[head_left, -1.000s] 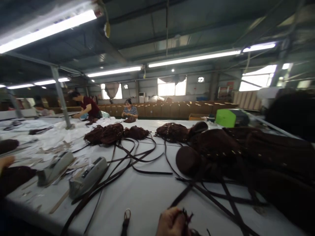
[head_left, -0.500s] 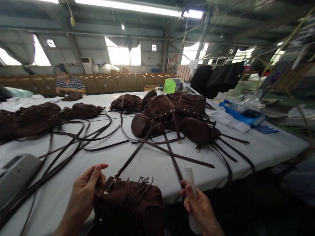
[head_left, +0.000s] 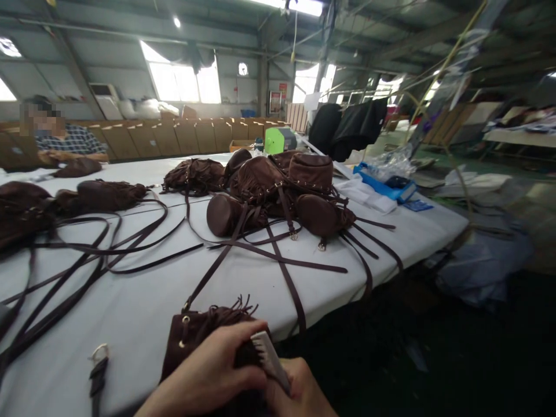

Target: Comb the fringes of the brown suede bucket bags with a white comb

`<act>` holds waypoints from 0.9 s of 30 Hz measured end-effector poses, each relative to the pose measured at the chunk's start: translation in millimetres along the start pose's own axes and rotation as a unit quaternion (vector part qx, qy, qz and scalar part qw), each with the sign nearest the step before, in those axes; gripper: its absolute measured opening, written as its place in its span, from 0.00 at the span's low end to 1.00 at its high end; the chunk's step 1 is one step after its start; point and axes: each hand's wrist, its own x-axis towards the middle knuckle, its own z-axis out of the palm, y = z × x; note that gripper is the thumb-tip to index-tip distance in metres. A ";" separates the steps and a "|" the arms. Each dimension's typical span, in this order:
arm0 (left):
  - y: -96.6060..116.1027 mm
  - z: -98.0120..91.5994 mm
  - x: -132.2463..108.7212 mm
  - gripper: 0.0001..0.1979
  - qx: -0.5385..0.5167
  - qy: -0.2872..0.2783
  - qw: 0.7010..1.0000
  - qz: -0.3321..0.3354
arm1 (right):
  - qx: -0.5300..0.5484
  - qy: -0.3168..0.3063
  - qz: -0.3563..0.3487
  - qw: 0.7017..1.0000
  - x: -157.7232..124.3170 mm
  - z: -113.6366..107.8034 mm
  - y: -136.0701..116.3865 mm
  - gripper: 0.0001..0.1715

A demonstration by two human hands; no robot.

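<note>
Two hands meet at 6 o'clock. The left hand (head_left: 208,370) curls over one fringed bag (head_left: 204,330) at the desk (head_left: 143,313) edge, and the right hand (head_left: 304,394) is clamped on one white comb (head_left: 270,358). The comb's long axis runs 11 to 5 o'clock. About six bags (head_left: 260,179) are heaped at 12, with bare desk at 9.

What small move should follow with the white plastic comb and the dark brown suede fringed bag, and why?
Probably draw the white plastic comb down through the fringe: the right hand grips it with teeth against the dark brown suede fringed bag, which the left hand holds at the table edge.
</note>
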 end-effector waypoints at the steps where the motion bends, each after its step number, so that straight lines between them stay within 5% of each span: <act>1: 2.0 8.1 5.0 0.18 -0.011 -0.067 0.998 0.014 | 0.002 0.004 0.002 1.000 -1.0 -1.9 -3.9 0.25; 3: 2.5 17.9 11.7 0.11 -0.015 -0.135 0.990 0.025 | 0.003 0.024 0.020 1.000 -2.5 -8.1 -11.1 0.24; 9: -9.9 22.0 13.2 0.16 0.014 -0.112 0.994 0.003 | 0.040 0.080 0.060 0.994 6.1 -38.3 -17.4 0.27; 15: -32.3 32.1 21.3 0.21 -0.094 -0.018 0.993 -0.071 | 0.043 0.357 0.047 0.932 4.5 -60.7 -6.4 0.32; 17: -40.0 36.0 24.4 0.21 -0.146 0.006 0.986 -0.082 | -0.028 0.348 0.019 0.937 -7.0 -53.6 -0.6 0.31; 20: -43.2 40.7 26.0 0.22 -0.208 0.044 0.972 -0.100 | -0.230 0.247 -0.078 0.938 -19.5 -25.4 17.3 0.27; 23: -34.5 42.4 24.2 0.21 -0.240 0.069 0.960 -0.125 | -0.439 0.221 -0.167 0.854 -15.0 6.4 43.8 0.28; 27: -19.2 41.9 17.3 0.19 -0.242 0.009 0.965 -0.102 | -0.582 0.223 -0.187 0.760 6.4 23.5 68.8 0.33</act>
